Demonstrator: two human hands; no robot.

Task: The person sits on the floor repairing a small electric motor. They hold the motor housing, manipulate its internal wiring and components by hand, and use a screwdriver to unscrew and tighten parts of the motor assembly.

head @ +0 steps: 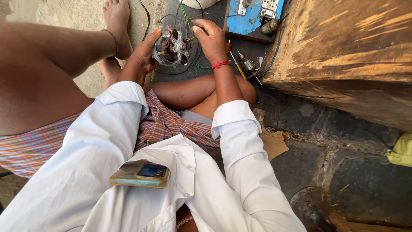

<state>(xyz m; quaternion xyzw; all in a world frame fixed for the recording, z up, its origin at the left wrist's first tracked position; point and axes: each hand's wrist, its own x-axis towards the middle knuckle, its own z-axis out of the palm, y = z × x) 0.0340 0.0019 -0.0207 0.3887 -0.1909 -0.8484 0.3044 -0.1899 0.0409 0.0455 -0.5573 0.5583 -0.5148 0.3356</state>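
Motor part (171,48), small, round, w/ copper windings and metal frame, is held up at approx. 12 o'clock in the view, above the crossed legs. It is cupped from its 9 o'clock side by the left hand (143,53); thumb and fingers are wrapped round the rim, clamped on the casing. At the motor's 3 o'clock the right hand (210,39) is seen, fingers curled together, tips pinched at a thin wire (187,39) on the motor's edge; whether the wire is truly gripped can't be told. A red thread band (221,65) is worn on the right wrist.

Green and black wires (189,17) are looped behind the motor, toward 12 o'clock. A blue board (249,19) w/ switch parts is lying at 1 o'clock, beside a worn wooden block (343,56) at 2–3 o'clock. A screwdriver (235,62) and a small armature (248,64) are laid on the dark floor just past the right wrist. A phone (140,174) is tucked in the white shirt pocket at 7 o'clock. A cardboard scrap (272,144) is lying at 4 o'clock.
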